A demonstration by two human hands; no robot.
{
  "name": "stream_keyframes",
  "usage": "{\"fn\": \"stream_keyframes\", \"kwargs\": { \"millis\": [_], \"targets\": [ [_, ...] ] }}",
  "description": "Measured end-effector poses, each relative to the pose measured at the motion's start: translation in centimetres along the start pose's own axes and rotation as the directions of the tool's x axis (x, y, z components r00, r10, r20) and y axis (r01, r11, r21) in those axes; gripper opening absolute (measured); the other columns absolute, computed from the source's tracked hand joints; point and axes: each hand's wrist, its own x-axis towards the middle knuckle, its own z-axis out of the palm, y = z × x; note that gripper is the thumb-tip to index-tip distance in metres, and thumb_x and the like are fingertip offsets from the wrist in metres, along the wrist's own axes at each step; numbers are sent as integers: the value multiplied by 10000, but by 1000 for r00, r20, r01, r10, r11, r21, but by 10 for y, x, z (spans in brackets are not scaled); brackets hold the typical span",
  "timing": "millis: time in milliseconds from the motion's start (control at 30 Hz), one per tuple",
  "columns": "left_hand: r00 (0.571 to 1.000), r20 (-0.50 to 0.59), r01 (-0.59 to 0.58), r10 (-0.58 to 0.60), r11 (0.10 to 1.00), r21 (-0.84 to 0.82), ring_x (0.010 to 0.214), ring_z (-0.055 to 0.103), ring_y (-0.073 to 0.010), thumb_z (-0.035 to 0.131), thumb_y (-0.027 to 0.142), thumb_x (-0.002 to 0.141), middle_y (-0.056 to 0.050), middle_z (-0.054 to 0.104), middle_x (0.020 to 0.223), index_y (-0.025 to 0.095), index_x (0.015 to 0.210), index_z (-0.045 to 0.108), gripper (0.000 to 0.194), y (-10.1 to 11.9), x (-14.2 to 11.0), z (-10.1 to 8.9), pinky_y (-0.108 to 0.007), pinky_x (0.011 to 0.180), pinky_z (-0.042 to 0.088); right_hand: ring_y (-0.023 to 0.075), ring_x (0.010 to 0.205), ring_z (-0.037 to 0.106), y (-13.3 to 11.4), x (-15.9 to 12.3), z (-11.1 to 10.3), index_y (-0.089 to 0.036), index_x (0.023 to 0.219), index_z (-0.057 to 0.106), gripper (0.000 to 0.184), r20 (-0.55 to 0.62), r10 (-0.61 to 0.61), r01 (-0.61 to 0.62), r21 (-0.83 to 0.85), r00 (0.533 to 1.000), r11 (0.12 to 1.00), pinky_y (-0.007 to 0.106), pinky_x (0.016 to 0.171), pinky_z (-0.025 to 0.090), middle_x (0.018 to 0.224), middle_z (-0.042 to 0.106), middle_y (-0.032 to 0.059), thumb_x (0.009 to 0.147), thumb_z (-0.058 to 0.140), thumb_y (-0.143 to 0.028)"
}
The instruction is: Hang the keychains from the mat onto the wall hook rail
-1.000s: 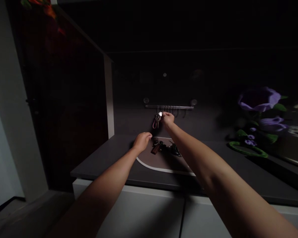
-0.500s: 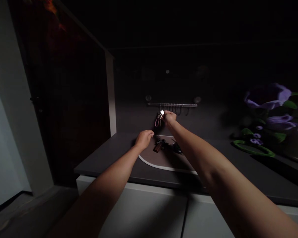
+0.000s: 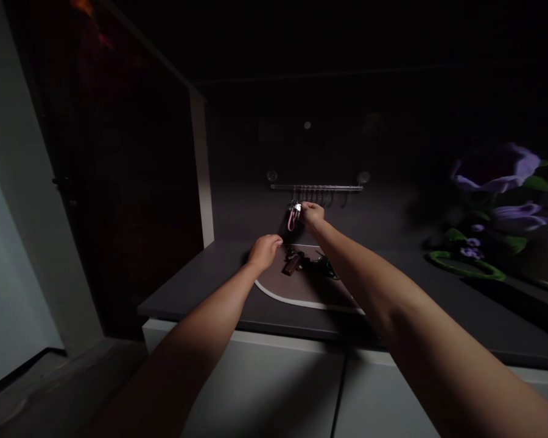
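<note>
Keys (image 3: pixel 295 215) with a pink loop hang at nine o'clock from your right hand's fingertips; that right hand (image 3: pixel 313 214) pinches them by their bright metal top. Whether they touch a hook (image 3: pixel 345 199) you can't tell. Your left hand (image 3: pixel 265 250), fingertips drawn together, sits apart at seven o'clock from them.

Just above, at twelve, runs the clear rail (image 3: pixel 316 188). Below the keys there's a gap down to the pale-edged mat (image 3: pixel 278 286), which bears a brown fob (image 3: pixel 291 264) and a dark item (image 3: pixel 325 267) partly behind your right forearm. The pale upright (image 3: pixel 201 170) stands well off at ten.

The mat lies on your dark counter (image 3: pixel 187 286), over white cabinet doors (image 3: pixel 265 389) at six. Purple flowers (image 3: pixel 497 173) stand around three, a green ring (image 3: pixel 466 266) at four; the dark door (image 3: pixel 132 182) fills nine to ten.
</note>
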Motion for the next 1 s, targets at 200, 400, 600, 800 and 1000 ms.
{"fn": "stream_keyframes", "kwargs": {
  "millis": [200,400,600,800,1000],
  "targets": [
    [1000,-6,16,-16,1000,14,776,560,-151,428,213,827,-45,660,826,171,834,653,229,1,-1,-1,-228,697,380,33,382,402,-5,-3,-9,-144,608,491,104,83,4,2,-73,997,997,161,429,384,445,444,-72,700,538,-126],
    [999,3,39,-40,999,11,751,561,-141,431,212,827,-42,662,801,169,824,657,230,4,-3,-2,-221,687,381,39,451,483,-9,-3,-17,-138,737,520,83,143,74,-58,-117,987,991,192,518,439,576,548,-36,727,518,-56],
    [999,4,51,-51,998,-23,737,565,-136,435,206,825,-41,657,770,161,822,656,225,10,-3,-5,-219,689,384,29,483,493,-9,-3,-21,-122,898,538,225,168,98,-70,-162,981,984,160,513,429,668,575,-11,712,519,3],
    [995,-8,99,-101,988,-118,696,571,-123,450,193,812,-42,658,770,143,861,649,211,12,-3,-2,-213,677,411,52,515,511,-2,-7,-29,-122,1081,536,402,197,42,17,-287,980,958,177,535,447,748,619,26,686,560,-48],
    [991,20,132,-130,979,-154,737,593,-129,481,155,781,-51,668,838,144,909,646,209,22,4,-5,-221,698,433,47,541,512,-9,-20,-41,-113,1212,452,552,172,76,-23,-293,982,956,167,545,452,888,613,63,674,494,4]
  ]
}}
